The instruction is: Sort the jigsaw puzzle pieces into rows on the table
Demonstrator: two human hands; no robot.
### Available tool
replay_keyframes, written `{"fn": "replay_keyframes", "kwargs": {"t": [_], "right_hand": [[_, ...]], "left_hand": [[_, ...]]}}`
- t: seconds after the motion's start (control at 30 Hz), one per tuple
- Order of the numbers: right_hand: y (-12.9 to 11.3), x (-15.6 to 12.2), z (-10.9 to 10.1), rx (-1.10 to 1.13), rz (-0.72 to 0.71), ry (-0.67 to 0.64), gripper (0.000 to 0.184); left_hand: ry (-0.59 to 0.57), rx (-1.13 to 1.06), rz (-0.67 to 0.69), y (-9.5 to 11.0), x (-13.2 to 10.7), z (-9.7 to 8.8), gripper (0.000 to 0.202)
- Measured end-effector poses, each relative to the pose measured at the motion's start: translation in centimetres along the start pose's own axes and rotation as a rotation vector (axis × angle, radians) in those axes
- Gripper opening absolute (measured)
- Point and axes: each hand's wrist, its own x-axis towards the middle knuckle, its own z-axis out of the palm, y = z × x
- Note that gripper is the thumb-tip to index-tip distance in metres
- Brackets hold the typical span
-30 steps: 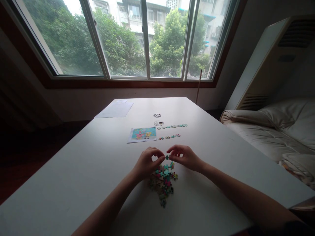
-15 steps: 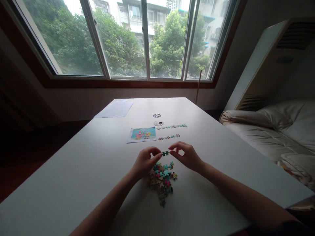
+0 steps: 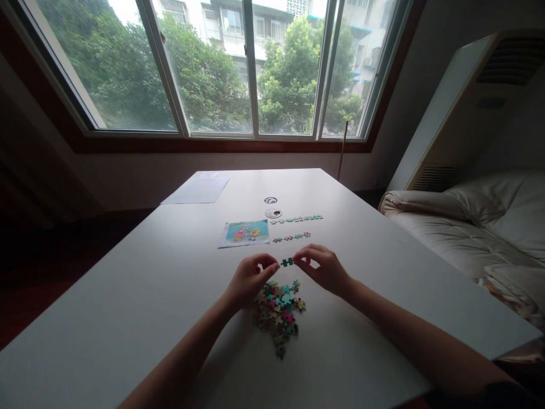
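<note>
A small dark green jigsaw puzzle piece (image 3: 287, 262) is pinched between the thumb and fingertips of my right hand (image 3: 321, 268), a little above the table. Close to the piece's left end, the thumb and index finger of my left hand (image 3: 253, 277) are drawn together; a narrow gap seems to part them from it. Just below my hands lies a heap of loose puzzle pieces (image 3: 279, 309), in turquoise, pink, tan and dark colours. Part of its left edge is near my left wrist. Past my hands sits a printed cartoon picture (image 3: 247, 232).
Two rows of puzzle pieces, a nearer row (image 3: 292, 237) and a farther row (image 3: 298, 218), lie right of the picture. Beyond them are two round black-and-white items (image 3: 273, 213). White paper (image 3: 198, 190) lies at the table's far left. A sofa (image 3: 464, 221) stands to the right.
The green piece has tilted and risen slightly at its right end, with my right fingers on it. My left fingertips have drawn slightly away from its left end.
</note>
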Motion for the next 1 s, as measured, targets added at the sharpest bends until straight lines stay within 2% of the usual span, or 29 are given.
{"fn": "replay_keyframes", "kwargs": {"t": [0.23,0.33,1.0], "right_hand": [[2.0,0.5,-1.5,0.006,0.066,0.296,0.01],[2.4,0.6,-1.9,-0.011,0.079,0.356,0.01],[2.8,0.6,-1.9,-0.042,-0.012,0.284,0.01]], "left_hand": [[0.065,-0.007,-0.073,-1.7,0.6,-0.6,0.022],[0.062,-0.013,-0.092,-1.9,0.6,-0.7,0.022],[0.054,-0.009,-0.088,-1.9,0.6,-0.7,0.02]]}}
